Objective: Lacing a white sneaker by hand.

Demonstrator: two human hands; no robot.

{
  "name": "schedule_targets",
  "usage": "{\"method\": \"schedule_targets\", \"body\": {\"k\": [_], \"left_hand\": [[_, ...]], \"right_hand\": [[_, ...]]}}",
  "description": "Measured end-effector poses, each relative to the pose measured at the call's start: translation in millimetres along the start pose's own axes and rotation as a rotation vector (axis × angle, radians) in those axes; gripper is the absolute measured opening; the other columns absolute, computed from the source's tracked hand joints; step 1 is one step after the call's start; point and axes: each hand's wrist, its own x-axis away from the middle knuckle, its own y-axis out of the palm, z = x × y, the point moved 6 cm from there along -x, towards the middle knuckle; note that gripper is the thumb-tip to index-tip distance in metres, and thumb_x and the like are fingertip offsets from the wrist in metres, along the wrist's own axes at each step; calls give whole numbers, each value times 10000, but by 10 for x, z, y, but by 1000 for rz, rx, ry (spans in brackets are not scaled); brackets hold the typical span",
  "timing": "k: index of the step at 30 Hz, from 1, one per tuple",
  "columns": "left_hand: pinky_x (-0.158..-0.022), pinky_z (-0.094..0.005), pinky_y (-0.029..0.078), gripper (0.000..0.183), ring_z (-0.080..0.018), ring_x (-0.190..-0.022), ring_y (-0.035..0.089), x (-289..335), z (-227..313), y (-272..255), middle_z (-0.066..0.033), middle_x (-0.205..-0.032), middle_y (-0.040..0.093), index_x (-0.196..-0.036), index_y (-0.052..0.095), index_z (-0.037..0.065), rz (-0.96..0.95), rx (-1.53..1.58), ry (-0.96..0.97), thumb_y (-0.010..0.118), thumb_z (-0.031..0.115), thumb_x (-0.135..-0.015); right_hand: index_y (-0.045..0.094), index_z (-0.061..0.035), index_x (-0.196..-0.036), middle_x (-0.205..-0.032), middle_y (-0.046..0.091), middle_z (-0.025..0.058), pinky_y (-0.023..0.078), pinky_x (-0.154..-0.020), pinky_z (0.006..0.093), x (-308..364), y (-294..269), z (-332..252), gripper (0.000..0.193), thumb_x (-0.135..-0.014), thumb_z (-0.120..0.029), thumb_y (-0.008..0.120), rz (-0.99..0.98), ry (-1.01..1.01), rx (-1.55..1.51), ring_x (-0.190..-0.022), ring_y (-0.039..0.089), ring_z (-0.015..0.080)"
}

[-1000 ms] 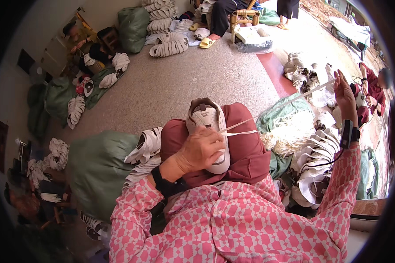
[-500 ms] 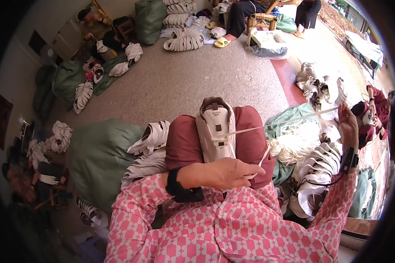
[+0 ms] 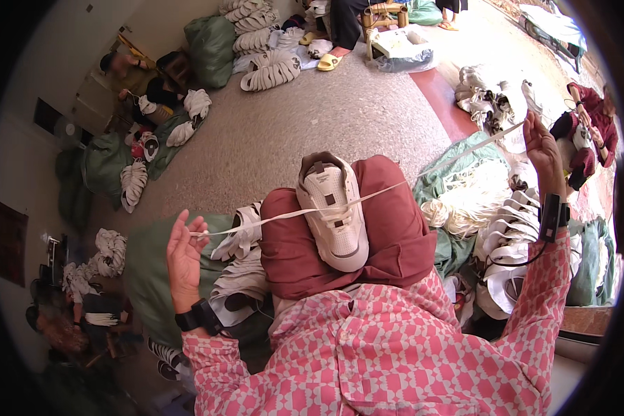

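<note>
A cream sneaker (image 3: 348,240) rests on my lap between my thighs, its toe pointing toward me. A flat white shoelace (image 3: 284,216) runs across its tongue and is drawn out to both sides. Out to the left, my left hand (image 3: 185,251) pinches one end of the lace above a green sack. My right hand (image 3: 543,149) is raised far to the right, its fingers closed on the other end. Both lace lengths look taut. Only the low part of the shoe's lacing shows a lace.
Stacked shoe uppers (image 3: 241,277) lie by my left thigh on a green sack (image 3: 152,260). To the right are a heap of white laces (image 3: 468,211) and a row of more uppers (image 3: 509,236). Other people sit working at far left, top and right.
My left hand has swung from over the shoe's toe out to the left, pulling its lace end straight. My right hand has risen slightly. The whole view has shifted a little.
</note>
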Motion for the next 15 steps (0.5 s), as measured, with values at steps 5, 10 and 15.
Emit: {"method": "schedule_targets", "body": {"k": [5,10,15], "left_hand": [[-706,-244,504,436,-104,-851,632,77,-394,-290,-76,-949,679,-1366,500,58,-51,-1144,-295,589,126,-945],[-734,-252,481,196,-115,-814,614,94,-304,1242,-54,-875,667,-1072,673,-4,-471,-858,258,607,103,-921],[-752,-274,478,140,-179,-829,620,73,-404,2204,-79,-884,638,-964,683,0,-699,-807,403,613,111,-917]], "right_hand": [[497,68,-1243,-1242,602,198,559,-935,335,452,765,-139,280,-988,-48,495,-186,-45,76,-1088,646,235],[449,79,-1315,-1218,605,176,544,-951,339,915,1365,-277,331,-1006,-39,447,-492,-16,39,-1084,636,233],[258,58,-1460,-1272,527,153,486,-829,292,1946,2271,-470,486,-1006,-22,413,-881,-214,56,-996,540,175]]}}
